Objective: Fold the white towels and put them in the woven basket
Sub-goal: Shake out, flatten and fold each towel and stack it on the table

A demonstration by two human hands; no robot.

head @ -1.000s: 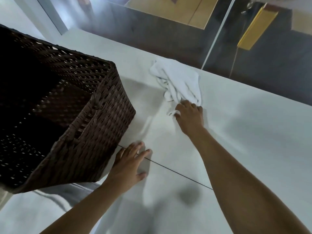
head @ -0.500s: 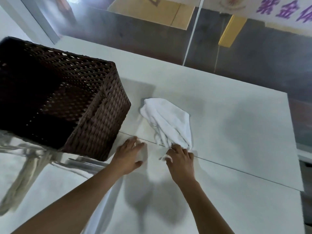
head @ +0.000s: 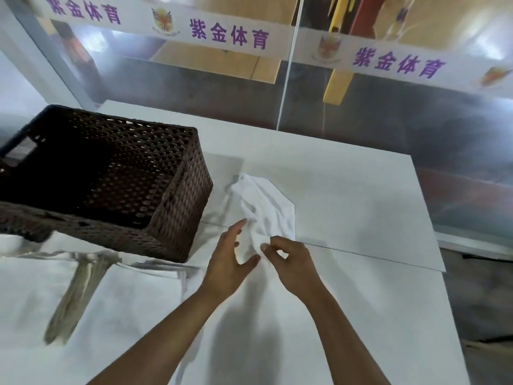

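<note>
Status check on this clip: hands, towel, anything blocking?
Right hand pinching crumpled white towel at its near end; left hand open beside it. Towel unfolded on table. Woven basket left, path unobstructed.

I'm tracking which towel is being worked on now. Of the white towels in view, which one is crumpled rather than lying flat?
The crumpled towel right of the woven basket, pinched by the right hand. The flat towels lie spread in front of the basket.
</note>
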